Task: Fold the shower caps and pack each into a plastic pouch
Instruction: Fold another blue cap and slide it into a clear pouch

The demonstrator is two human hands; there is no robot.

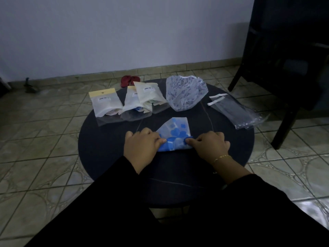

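Left hand and right hand each pinch a near corner of the blue-flowered shower cap, flat on the counter, likely to hold the fold. Beyond the grip: filled pouches, unfolded cap. Empty pouches lie right of it.

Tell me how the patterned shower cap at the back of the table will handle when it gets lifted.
The patterned cap looks like thin, crinkled plastic film, so it will probably go floppy and sag rather than keep its shape. It likely weighs very little for its spread. Its glossy surface on the smooth table suggests it may slide or bunch up when pushed.
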